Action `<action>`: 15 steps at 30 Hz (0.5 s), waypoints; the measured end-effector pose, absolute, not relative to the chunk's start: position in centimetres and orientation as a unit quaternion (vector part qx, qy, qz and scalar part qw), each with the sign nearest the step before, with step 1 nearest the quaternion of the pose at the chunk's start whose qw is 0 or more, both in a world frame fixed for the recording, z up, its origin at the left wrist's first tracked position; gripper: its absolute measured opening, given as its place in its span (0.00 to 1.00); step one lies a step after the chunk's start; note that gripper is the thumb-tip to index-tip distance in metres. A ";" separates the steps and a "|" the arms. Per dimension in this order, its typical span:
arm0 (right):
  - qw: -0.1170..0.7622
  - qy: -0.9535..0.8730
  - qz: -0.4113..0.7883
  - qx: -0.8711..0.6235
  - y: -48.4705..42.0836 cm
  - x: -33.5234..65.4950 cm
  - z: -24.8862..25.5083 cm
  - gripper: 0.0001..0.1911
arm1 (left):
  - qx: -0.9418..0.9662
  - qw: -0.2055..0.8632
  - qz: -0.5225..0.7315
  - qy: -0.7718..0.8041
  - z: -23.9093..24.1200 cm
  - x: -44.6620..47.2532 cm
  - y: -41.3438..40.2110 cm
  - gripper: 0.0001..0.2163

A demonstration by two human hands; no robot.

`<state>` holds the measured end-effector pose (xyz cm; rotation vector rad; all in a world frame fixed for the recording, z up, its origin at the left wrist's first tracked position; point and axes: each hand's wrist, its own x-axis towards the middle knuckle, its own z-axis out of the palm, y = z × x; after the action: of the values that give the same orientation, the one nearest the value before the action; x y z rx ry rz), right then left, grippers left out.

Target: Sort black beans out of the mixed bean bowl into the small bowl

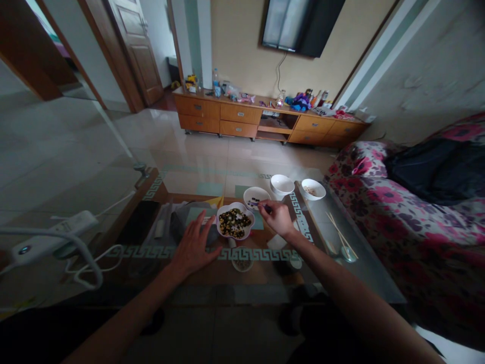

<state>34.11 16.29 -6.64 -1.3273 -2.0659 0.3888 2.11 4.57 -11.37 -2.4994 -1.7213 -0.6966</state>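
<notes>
My right hand (pixel 278 218) is closed on a thin, dark purple tool (pixel 267 208). The tool's tip reaches over a white bowl (pixel 249 193) with a few dark bits inside; its exact kind is too small to tell. Just left of that bowl stands a flower-shaped white dish (pixel 235 205) filled with mixed dark and yellow beans or grains. My left hand (pixel 195 242), fingers spread, is beside the dish's left rim and appears to hold nothing. Farther right are a second white bowl (pixel 282 178) and a third white bowl (pixel 320 186) with some pale pieces in it.
A pair of chopsticks (pixel 341 235) lies on the glass table (pixel 364 268) at the right. On the left are a power strip (pixel 56 240) and white cables. A flowered sofa (pixel 428 212) borders the right side; a low wooden cabinet (pixel 238 119) stands against the far wall.
</notes>
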 end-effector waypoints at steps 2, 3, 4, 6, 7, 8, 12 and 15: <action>0.294 -0.814 0.162 -0.474 15.5 33.1 -7.1 0.14 | -0.802 0.013 -0.222 -0.555 -11.3 2.1 4.6 0.43; 0.279 -0.824 0.167 -0.463 15.1 32.7 -7.4 0.13 | -0.802 0.011 -0.221 -0.555 -11.3 2.1 4.6 0.43; 0.267 -0.832 0.169 -0.457 14.9 32.3 -7.7 0.13 | -0.802 0.009 -0.220 -0.555 -11.3 2.2 4.6 0.42; 0.255 -0.837 0.166 -0.455 14.6 31.7 -8.2 0.13 | -0.801 0.005 -0.221 -0.556 -11.2 2.2 4.5 0.42; 0.252 -0.838 0.163 -0.456 14.5 31.5 -8.4 0.13 | -0.801 0.005 -0.222 -0.556 -11.2 2.2 4.5 0.42; 0.250 -0.839 0.159 -0.456 14.5 31.4 -8.5 0.12 | -0.801 0.005 -0.223 -0.556 -11.2 2.2 4.5 0.42; 0.240 -0.847 0.148 -0.451 14.5 31.1 -8.8 0.13 | -0.801 0.005 -0.222 -0.556 -11.1 2.2 4.5 0.43; 0.238 -0.848 0.145 -0.450 14.6 31.1 -9.0 0.13 | -0.800 0.004 -0.221 -0.557 -11.0 2.3 4.4 0.44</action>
<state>31.07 14.57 -8.99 -1.2325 -2.3239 0.3967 2.25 4.44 -11.04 -2.5077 -1.7469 -0.6938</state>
